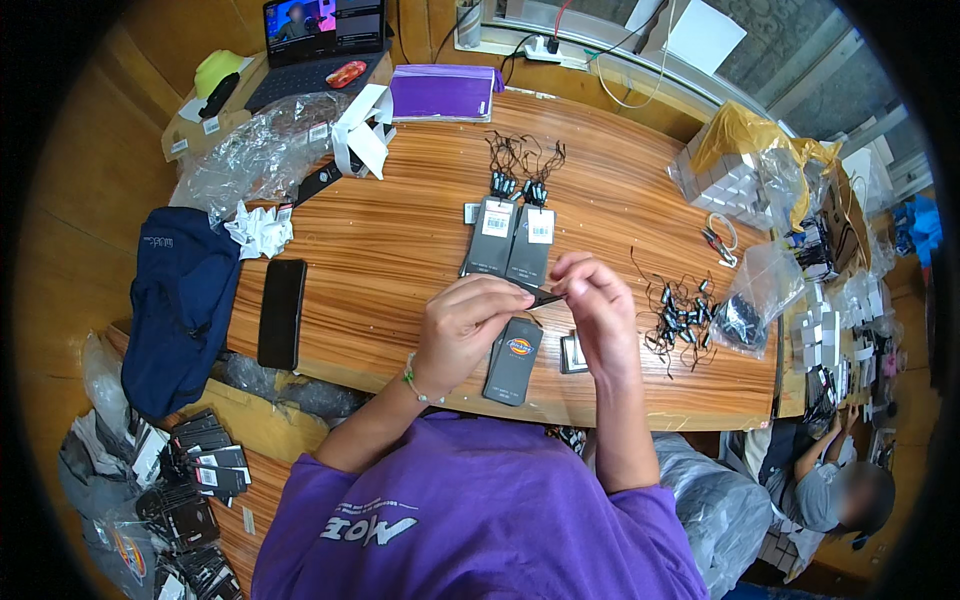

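Over the near middle of the table, my left hand (pixel 462 322) pinches a dark hang tag (pixel 543 298), seen almost edge-on. My right hand (pixel 603 315) closes its thumb and fingers at the tag's other end; whether a cord is also between them is too small to tell. Just below lies a grey hang tag (pixel 512 365) with an orange emblem, and a small stack of tags (pixel 573 354) is partly covered by my right wrist. Beyond my hands are two piles of strung hang tags (pixel 491 245) with white stickers. Loose black hang-tag cords (pixel 685 318) lie to the right.
At the left are a black phone (pixel 282 314), a navy bag (pixel 185 305) and clear plastic wrap (pixel 265 150). A laptop (pixel 320 80) and purple folder (pixel 442 93) stand at the back. Snips (pixel 718 243), a plastic bag (pixel 755 305) and boxes (pixel 725 180) are rightward. Another person (pixel 825 490) sits lower right.
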Available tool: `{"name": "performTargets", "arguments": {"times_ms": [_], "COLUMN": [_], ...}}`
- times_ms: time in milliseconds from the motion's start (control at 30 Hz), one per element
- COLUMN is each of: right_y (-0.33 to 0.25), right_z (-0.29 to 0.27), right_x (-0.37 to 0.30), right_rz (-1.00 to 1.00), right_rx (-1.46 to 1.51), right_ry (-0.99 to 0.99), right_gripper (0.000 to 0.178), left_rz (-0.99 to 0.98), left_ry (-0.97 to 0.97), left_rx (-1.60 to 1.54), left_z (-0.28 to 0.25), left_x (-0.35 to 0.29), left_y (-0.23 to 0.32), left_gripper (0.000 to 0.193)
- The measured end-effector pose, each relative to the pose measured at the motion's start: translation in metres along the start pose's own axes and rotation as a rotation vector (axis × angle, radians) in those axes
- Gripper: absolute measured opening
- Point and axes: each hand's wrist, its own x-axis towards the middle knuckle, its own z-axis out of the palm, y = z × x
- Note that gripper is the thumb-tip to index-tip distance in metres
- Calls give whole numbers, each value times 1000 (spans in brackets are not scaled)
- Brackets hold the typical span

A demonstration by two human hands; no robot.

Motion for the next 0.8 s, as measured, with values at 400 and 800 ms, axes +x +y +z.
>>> {"name": "performTargets", "arguments": {"times_ms": [400,800], "right_y": [-29,-33], "right_z": [13,9], "right_x": [3,-8], "right_rz": [-246,-101], "right_rx": [274,67], "right_ry": [-131,-8], "right_gripper": [13,7], "left_rz": [-426,-319], "left_ry": [-141,-469], "left_rx": [-102,456], "left_z": [-22,-52], "left_x": [-12,-40], "left_y": [-19,-59], "left_gripper": [43,45]}}
